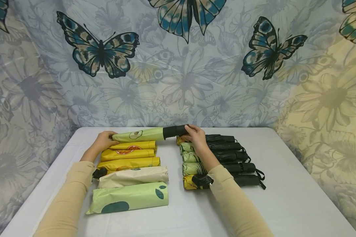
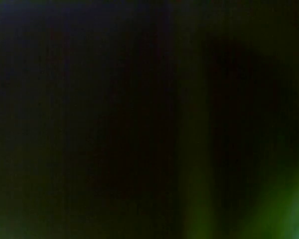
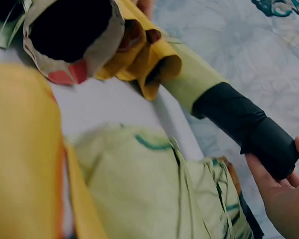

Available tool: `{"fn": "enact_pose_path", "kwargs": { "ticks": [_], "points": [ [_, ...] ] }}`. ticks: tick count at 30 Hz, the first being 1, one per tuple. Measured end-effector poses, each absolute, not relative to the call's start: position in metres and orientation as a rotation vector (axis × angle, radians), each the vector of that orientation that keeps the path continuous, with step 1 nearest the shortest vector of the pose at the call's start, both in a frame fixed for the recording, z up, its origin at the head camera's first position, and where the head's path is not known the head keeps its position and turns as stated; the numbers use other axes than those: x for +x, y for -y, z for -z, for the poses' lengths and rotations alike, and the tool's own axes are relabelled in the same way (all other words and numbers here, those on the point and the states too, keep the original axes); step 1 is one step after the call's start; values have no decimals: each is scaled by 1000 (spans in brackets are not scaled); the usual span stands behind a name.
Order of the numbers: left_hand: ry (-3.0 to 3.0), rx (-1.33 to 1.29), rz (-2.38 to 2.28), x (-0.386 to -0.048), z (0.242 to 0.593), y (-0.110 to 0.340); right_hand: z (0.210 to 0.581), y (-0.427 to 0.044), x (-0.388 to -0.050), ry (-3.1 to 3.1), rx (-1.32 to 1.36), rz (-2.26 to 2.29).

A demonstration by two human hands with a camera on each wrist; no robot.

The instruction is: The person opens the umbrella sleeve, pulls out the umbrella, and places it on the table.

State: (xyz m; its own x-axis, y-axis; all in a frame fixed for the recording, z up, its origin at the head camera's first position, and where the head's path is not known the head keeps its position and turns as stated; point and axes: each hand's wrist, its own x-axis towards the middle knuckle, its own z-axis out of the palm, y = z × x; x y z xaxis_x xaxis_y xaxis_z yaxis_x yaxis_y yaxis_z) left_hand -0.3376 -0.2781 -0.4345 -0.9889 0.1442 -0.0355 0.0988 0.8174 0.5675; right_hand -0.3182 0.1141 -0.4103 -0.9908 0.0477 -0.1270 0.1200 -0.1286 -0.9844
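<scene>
A light green umbrella sleeve with an avocado print (image 1: 149, 134) is held lengthwise between both hands at the far side of the table. My left hand (image 1: 102, 141) grips its left end. From its right mouth sticks the black end of a folded umbrella (image 1: 174, 131), which my right hand (image 1: 198, 135) pinches between thumb and fingers at the tip. The right wrist view shows this black end (image 3: 249, 127) partway out of the sleeve. Just nearer than the held pair lie yellow orange-slice sleeves (image 1: 136, 153). The left wrist view is too dark to make anything out.
Below the yellow sleeves lie a cream sleeve (image 1: 136, 176) and a green leaf-print sleeve (image 1: 145, 197). Several folded black umbrellas (image 1: 240, 168) with patterned ends form a row at right, partly behind my right forearm. A butterfly-print cloth (image 1: 190, 82) hangs behind the white table (image 1: 287, 197).
</scene>
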Motion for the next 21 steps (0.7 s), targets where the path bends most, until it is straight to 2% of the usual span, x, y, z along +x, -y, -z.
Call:
{"fn": "enact_pose_path", "kwargs": {
  "ticks": [12, 21],
  "points": [
    [-2923, 188, -905, -341, 440, 281, 411, -141, -323, -2072, 254, 2401],
    [-2938, 217, -887, -341, 439, 281, 395, -165, -327, -2030, 256, 2506]
  ]
}}
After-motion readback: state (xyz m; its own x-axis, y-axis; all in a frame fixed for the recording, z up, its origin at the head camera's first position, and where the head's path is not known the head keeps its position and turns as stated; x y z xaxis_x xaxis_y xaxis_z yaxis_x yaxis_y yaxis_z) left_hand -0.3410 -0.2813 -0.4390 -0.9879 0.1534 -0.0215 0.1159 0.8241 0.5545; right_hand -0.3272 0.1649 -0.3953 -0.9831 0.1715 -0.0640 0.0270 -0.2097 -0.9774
